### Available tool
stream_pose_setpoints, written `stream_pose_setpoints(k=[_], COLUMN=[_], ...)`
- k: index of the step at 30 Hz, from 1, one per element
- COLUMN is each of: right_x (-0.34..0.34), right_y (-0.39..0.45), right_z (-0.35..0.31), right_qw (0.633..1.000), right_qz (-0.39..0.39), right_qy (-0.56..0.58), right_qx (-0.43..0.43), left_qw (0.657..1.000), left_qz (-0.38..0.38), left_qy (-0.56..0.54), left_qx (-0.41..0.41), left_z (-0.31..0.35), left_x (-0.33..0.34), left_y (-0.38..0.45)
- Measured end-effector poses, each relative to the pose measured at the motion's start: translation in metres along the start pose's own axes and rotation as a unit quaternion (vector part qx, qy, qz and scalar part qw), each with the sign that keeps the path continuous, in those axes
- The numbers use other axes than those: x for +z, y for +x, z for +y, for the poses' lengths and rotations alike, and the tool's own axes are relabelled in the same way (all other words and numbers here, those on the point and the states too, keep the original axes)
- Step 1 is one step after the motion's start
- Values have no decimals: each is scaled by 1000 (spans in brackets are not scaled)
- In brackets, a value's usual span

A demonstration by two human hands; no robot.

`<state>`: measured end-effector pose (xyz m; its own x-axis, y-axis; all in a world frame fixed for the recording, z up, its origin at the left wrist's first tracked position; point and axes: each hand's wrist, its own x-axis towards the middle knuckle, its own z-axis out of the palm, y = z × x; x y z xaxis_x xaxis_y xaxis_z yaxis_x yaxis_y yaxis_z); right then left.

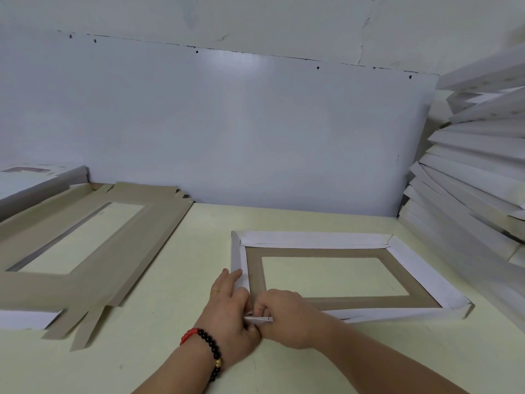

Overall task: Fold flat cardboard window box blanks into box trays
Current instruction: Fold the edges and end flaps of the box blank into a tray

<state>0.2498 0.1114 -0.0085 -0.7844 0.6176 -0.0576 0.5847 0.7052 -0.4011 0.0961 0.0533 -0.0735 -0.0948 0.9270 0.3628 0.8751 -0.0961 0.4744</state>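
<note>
Two hands meet at our tray's (pixel 324 280) near-left corner on the table (pixel 199 237): our left hand (pixel 230 317) and right hand (pixel 284 319) both pinch its flap (pixel 258 319). Next, we judge, tuck it in. One flat blank (pixel 85 240) waits left (finished trays (pixel 468 172) stack right, uncounted).

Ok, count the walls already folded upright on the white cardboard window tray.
3 clearly: far wall, left wall, right wall of the tray. Both hands, left hand and right hand, cover the near-left corner, hiding the near wall's state.

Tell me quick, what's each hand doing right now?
Left hand: closed, pinching the tray at its near-left corner flap.
Right hand: closed on the same flap.
</note>
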Motion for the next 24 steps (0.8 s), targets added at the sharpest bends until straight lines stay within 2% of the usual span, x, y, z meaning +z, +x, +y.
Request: stream_pose_setpoints(k=[6, 13, 20, 24], right_x=[3, 4, 4, 4], right_y=[-3, -5, -7, -8], right_z=[2, 1, 0, -1], right_qw=[999, 999, 999, 997], right_qz=[27, 33, 24, 72], right_qy=[15, 19, 4, 11], right_qx=[-12, -12, -31, -19], left_qw=[998, 996, 1000, 999], left_qz=[-39, -53, -15, -35], left_qy=[40, 66, -16, -10], left_qx=[-18, 19, 2, 23], left_z=[8, 9, 3, 2], left_x=[-10, -14, -17, -22], left_y=[1, 0, -2, -1])
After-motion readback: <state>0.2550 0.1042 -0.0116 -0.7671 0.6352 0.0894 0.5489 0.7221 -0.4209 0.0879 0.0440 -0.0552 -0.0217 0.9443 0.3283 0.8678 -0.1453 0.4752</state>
